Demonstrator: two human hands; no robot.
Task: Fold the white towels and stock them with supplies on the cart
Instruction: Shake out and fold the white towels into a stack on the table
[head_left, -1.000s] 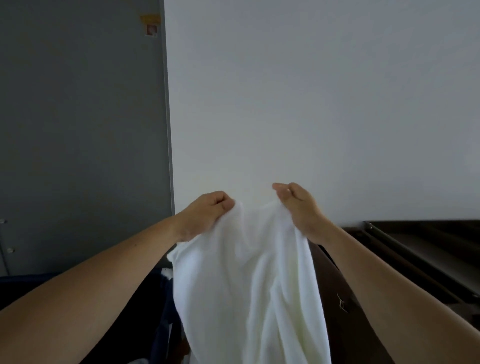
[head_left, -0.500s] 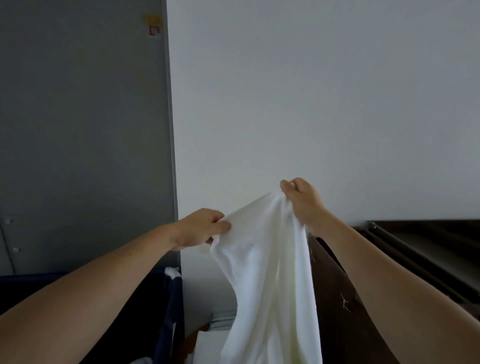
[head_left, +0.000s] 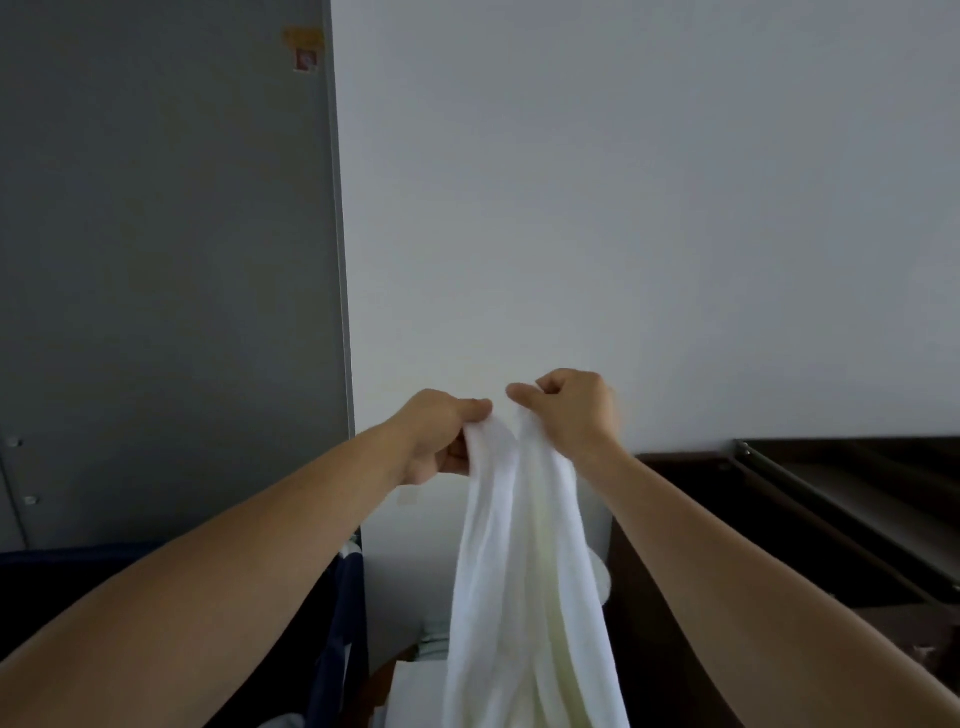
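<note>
Where both bare forearms reach out before the white wall (head_left: 623, 208), the white towel (head_left: 524, 571) hangs in long folds from the two hands and runs off the lower edge of the view. The left hand (head_left: 447, 436) pinches one gathered top corner between thumb and curled fingers; the right hand (head_left: 571, 410), just beside it, clenches the other corner in a loose fist. A grey door panel (head_left: 156, 260) fills the left side, with a small yellow and red sticker (head_left: 304, 52) near its top. A dark blue fabric frame (head_left: 343, 597) stands low on the left, partly hidden by the left forearm. Dark wooden furniture (head_left: 831, 493) sits to the right behind the right forearm. Below, the towel covers a pale heap (head_left: 415, 686), possibly more cloth.
</note>
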